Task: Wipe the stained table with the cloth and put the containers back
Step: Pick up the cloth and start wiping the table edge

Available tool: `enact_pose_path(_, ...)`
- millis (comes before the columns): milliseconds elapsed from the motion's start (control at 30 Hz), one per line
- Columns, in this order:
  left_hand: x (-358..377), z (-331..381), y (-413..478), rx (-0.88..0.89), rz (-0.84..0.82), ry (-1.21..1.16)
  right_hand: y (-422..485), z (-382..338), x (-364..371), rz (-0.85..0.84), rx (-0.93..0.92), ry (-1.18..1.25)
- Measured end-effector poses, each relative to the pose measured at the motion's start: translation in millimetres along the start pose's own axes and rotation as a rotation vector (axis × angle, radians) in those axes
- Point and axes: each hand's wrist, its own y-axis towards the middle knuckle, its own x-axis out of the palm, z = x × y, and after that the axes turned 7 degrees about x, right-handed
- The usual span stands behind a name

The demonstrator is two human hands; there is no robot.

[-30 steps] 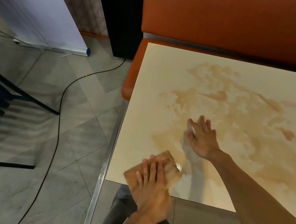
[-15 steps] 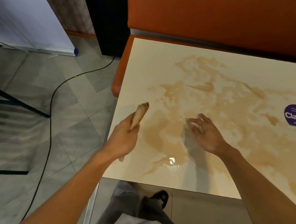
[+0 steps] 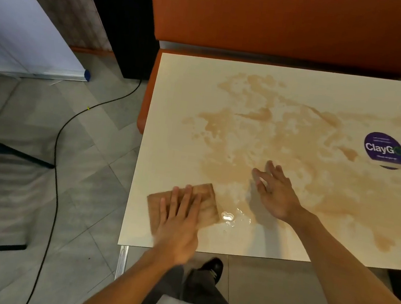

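Folded tan cloth [image 3: 209,205], lying flat on the near left part of the bench [image 3: 176,97], close to its front edge and just left of a small glinting puddle [image 3: 228,216]. The cloth looks thin, soft and light, and probably damp. Judged so, it will bunch or skid if pinched at one corner, and is best driven by a flat palm over its middle. The left hand [image 3: 179,225] lies on it with fingers straight and close together, pressing down rather than curling round it. The right hand [image 3: 275,195] is open with fingers spread, on or just above the bench within the brown stain [image 3: 271,146]; contact cannot be told. The stain spreads across most of the bench toward a round purple sticker [image 3: 384,150]. No containers are in view. Behind the bench, an orange seat [image 3: 287,23]; on the floor at left, a black cable [image 3: 58,158].
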Motion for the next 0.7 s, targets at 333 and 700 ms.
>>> enact_pose_path(333, 43, 89, -38, 0.091, -0.201, -0.014, -1, 3, -7, -0.074, -0.008, -0.023)
enact_pose_path(700, -74, 61, -8, 0.0, -0.092, -1.013, -67, -22, -33, -0.176, 0.046, 0.889)
